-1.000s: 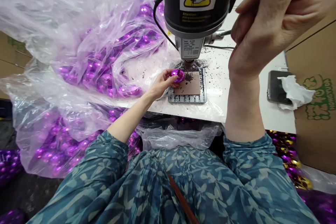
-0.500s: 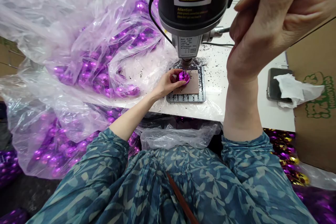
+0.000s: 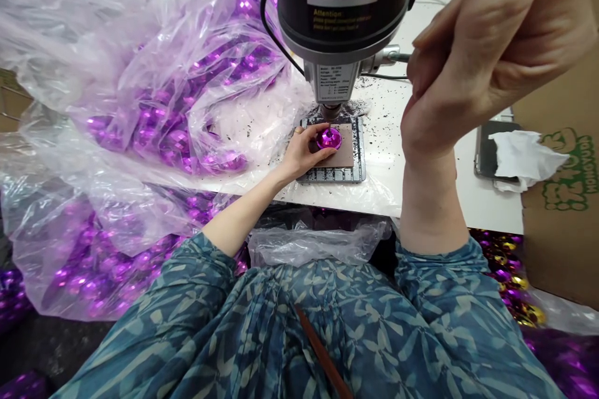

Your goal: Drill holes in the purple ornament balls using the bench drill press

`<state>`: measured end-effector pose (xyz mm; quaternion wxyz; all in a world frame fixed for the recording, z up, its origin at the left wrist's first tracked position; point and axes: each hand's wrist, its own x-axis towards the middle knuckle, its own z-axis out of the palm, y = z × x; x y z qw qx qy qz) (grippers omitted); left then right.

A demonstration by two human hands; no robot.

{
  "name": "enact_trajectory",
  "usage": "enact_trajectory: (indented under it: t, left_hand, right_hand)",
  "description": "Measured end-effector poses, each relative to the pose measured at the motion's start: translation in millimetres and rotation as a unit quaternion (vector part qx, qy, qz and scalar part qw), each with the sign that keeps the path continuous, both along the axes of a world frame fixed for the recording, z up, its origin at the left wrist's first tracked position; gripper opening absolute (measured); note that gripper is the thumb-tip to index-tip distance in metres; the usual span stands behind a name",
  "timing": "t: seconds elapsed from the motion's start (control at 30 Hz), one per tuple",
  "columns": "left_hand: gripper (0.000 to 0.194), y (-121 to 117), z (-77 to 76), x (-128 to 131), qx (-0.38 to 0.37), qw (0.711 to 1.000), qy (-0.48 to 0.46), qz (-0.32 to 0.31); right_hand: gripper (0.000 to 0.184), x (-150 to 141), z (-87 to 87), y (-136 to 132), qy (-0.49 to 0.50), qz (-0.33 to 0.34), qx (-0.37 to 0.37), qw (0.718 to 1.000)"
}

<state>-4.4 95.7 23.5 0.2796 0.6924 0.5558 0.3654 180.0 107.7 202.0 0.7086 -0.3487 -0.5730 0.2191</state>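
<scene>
My left hand [image 3: 303, 151] pinches a shiny purple faceted ball [image 3: 328, 138] and holds it on the brown pad of the drill press base [image 3: 358, 159], right under the chuck [image 3: 330, 111]. The dark drill press head [image 3: 346, 0] with a yellow warning label fills the top centre. My right hand [image 3: 486, 56] is raised close to the camera at the right of the machine, fingers curled round something hidden, near the metal feed lever [image 3: 392, 57].
A big clear plastic bag [image 3: 140, 75] full of purple balls lies to the left and hangs off the white table [image 3: 468, 199]. Dark shavings speckle the table. A phone [image 3: 486, 153] under a crumpled tissue [image 3: 526, 159] and a cardboard box [image 3: 561, 199] sit at right.
My left hand has slid the purple ball rightward onto the pad until it sits under the chuck. My right hand stays raised, shifted slightly.
</scene>
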Motion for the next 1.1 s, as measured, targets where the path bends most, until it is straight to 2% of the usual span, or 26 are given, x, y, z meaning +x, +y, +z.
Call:
enact_trajectory:
  t: [0.1,0.17,0.27,0.37,0.47,0.53,0.63,0.8,0.87,0.93,1.0,1.1]
  left_hand:
    - [0.065,0,-0.1,0,0.000,1.000,0.000,-0.003]
    - [0.065,1,-1.2,-1,0.002,1.000,-0.002,-0.004]
    - [0.065,1,-2.6,-1,0.001,1.000,-0.003,-0.004]
    - [0.064,1,-2.4,-1,-0.001,1.000,-0.002,-0.005]
    - [0.063,0,-1.5,-1,-0.003,1.000,0.000,-0.005]
    - [0.063,0,-1.1,0,-0.004,1.000,0.002,-0.005]
    - [0.063,0,-1.1,0,-0.002,1.000,0.001,-0.005]
    - [0.064,0,-0.7,1,-0.002,1.000,-0.001,0.001]
    - [0.065,0,-0.4,1,-0.004,1.000,0.001,0.003]
    - [0.066,0,-0.1,2,-0.005,1.000,0.003,0.005]
    - [0.066,0,0.0,2,-0.002,1.000,0.005,0.006]
    - [0.063,0,-0.4,2,0.007,1.000,0.011,0.008]
  right_hand:
    - [0.032,-1,-14.5,3,0.044,-0.029,0.190,0.980]
    - [0.029,-1,-21.0,6,0.047,-0.024,0.247,0.968]
    - [0.026,0,-27.8,10,0.038,-0.012,0.267,0.963]
    - [0.023,1,-35.5,10,0.051,-0.048,0.243,0.968]
    - [0.052,0,-46.5,9,0.044,-0.117,0.181,0.975]
    - [0.062,0,-54.9,10,0.043,-0.128,0.172,0.976]
    - [0.063,1,-65.7,17,0.051,-0.092,0.191,0.976]
    - [0.070,-1,-77.7,34,0.048,-0.161,0.253,0.953]
    - [0.072,-2,-81.0,36,0.050,-0.155,0.268,0.950]
    - [0.074,-2,-80.1,31,0.051,-0.133,0.272,0.952]
    - [0.072,-2,-70.5,20,0.047,-0.109,0.265,0.957]
    - [0.063,-3,-33.8,3,0.040,-0.079,0.217,0.972]
